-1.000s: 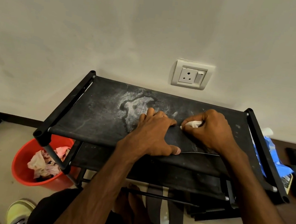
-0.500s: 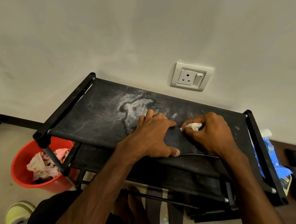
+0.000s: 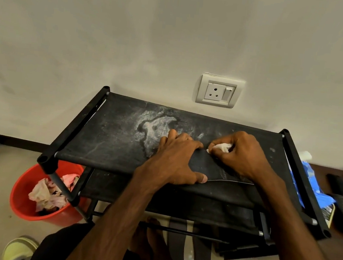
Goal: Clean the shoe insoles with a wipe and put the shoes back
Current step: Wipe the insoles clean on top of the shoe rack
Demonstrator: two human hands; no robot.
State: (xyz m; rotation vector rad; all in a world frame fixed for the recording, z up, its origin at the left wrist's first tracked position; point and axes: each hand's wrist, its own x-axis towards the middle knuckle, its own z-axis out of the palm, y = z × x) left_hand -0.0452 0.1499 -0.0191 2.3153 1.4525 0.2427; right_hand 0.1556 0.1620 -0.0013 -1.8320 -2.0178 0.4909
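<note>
**Wiping insole on top shelf of shoe rack**

Right hand (image 3: 241, 155): grip closed tight around a crumpled white wipe (image 3: 221, 146), pinched between thumb and fingers. The wipe sits at the far end of the insole (image 3: 204, 166).

Left hand (image 3: 174, 161): fingers laid flat over the insole's left part, pressing it down. Thumb is on the near edge, and this grip holds nothing.

The insole is dark and lies flat on the black fabric top shelf of the shoe rack (image 3: 106, 140), right of centre, with a thin pale line along its near edge. It is dark on dark, so the full outline is hard to make out; it probably runs on under the right wrist.

A whitish dusty stain (image 3: 156, 126) marks the shelf, just far-left of the left hand.

Elsewhere:
- A red bucket (image 3: 23, 203) stands on the floor at the rack's near-left corner, with crumpled pinkish rags (image 3: 45, 193) inside.
- A pale yellow-green shoe (image 3: 18, 249) is at bottom left, partly cut off by the frame.
- A wall socket (image 3: 219, 91) sits above the rack's far edge.
- A blue packet (image 3: 315, 190) lies just right of the rack.
</note>
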